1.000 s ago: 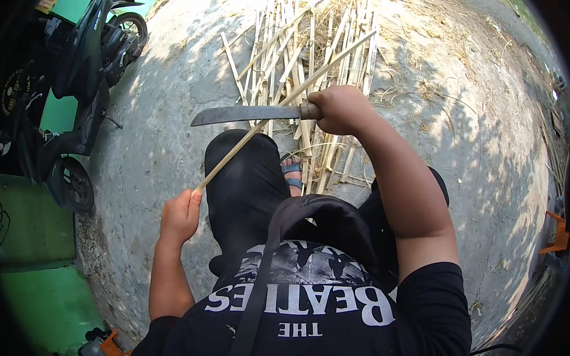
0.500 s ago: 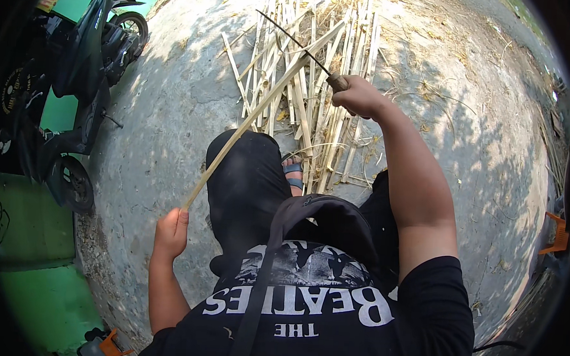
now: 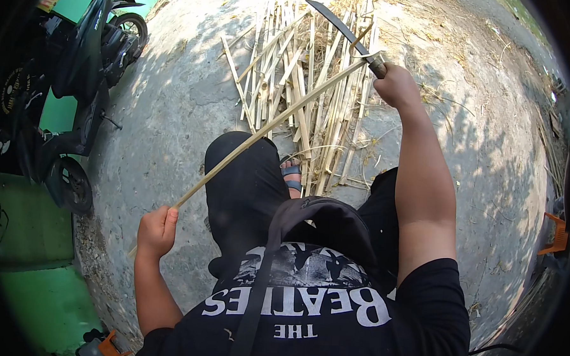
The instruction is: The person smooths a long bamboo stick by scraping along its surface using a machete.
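so your left hand (image 3: 157, 231) has its fingers wrapped snug around the pale strip (image 3: 268, 127) near its lower end, and that strip slants up to the right across your left knee (image 3: 240, 182) and above the loose strips (image 3: 334, 139) on the ground. your right hand (image 3: 397, 86) has its fingers closed around the handle of the machete (image 3: 336, 21), down by the strip's far end, so i'd call this the tail of a shaving stroke. imo the next move calls for a steady left grip and a shallow blade angle.
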The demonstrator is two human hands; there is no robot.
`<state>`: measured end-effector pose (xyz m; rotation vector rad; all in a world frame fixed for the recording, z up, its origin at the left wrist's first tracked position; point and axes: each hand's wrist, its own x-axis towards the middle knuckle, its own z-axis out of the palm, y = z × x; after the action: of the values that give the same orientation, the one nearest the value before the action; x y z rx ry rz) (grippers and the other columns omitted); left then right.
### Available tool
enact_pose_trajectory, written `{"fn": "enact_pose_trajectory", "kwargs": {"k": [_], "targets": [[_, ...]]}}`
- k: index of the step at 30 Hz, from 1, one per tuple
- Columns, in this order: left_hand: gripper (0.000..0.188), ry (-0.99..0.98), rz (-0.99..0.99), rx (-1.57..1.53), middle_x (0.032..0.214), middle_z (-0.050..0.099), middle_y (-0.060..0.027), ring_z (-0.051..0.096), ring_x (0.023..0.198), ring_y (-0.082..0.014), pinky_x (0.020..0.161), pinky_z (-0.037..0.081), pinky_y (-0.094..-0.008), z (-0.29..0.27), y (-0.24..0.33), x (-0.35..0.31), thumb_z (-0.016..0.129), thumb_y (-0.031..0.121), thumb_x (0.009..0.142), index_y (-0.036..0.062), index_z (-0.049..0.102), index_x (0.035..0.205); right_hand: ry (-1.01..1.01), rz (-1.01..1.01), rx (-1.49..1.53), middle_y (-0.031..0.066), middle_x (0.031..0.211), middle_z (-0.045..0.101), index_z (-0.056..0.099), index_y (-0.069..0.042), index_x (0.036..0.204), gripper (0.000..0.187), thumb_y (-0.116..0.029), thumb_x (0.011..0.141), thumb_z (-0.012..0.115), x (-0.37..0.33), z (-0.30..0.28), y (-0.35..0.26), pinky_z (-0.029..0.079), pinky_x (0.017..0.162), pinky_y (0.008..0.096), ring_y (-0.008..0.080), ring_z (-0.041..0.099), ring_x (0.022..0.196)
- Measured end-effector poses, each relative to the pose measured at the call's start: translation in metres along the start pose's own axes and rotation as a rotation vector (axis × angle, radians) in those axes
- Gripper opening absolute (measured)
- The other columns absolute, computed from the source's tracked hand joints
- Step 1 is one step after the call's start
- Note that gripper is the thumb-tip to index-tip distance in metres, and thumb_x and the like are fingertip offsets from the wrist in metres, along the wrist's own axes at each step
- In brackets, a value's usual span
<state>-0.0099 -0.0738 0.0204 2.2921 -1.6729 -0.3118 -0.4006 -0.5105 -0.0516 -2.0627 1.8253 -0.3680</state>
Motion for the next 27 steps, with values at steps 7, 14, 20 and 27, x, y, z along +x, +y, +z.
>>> {"fn": "enact_pose_trajectory", "kwargs": {"k": [7, 14, 20, 27], "targets": [[0.049, 0.022, -0.103, -0.05, 0.059, 0.049, -0.019, 0.044, 0.05, -0.0322, 0.051, 0.036, -0.0429, 0.014, -0.023, -0.007, 0.056, 0.032, 0.105, -0.0003, 0.049, 0.07, 0.001, -0.078, 0.087, 0.0205, 0.102, 0.073, 0.07, -0.007, 0.108, 0.031, -0.02, 0.081, 0.06, -0.003, -0.003, -0.012, 0.055, 0.088, 0.0489, 0.0389, 0.07, 0.097], [0.048, 0.024, -0.11, -0.013, 0.063, 0.052, -0.022, 0.05, 0.055, -0.0404, 0.053, 0.039, -0.046, 0.032, -0.004, 0.011, 0.055, 0.035, 0.106, -0.0011, 0.051, 0.074, -0.213, -0.152, 0.298, 0.0179, 0.089, 0.071, 0.068, -0.006, 0.102, 0.025, -0.016, 0.08, 0.064, -0.021, 0.003, -0.036, 0.055, 0.078, 0.0473, 0.0352, 0.071, 0.087], [0.048, 0.008, -0.089, -0.002, 0.064, 0.054, -0.0229, 0.053, 0.057, -0.0438, 0.054, 0.041, -0.0466, 0.022, 0.014, 0.022, 0.054, 0.036, 0.106, -0.0008, 0.053, 0.075, -0.08, -0.511, -0.186, 0.0125, 0.091, 0.072, 0.069, -0.013, 0.097, 0.016, -0.017, 0.081, 0.068, -0.039, 0.007, -0.058, 0.057, 0.079, 0.0478, 0.035, 0.071, 0.088], [0.047, 0.045, -0.142, -0.002, 0.059, 0.048, -0.0148, 0.045, 0.053, -0.0233, 0.052, 0.036, -0.0391, -0.026, -0.019, -0.026, 0.052, 0.035, 0.107, -0.0004, 0.052, 0.076, 0.087, 0.219, 0.165, 0.0175, 0.105, 0.074, 0.07, -0.007, 0.111, 0.034, -0.026, 0.084, 0.063, 0.022, 0.019, 0.045, 0.055, 0.087, 0.0449, 0.0337, 0.071, 0.099]]}}
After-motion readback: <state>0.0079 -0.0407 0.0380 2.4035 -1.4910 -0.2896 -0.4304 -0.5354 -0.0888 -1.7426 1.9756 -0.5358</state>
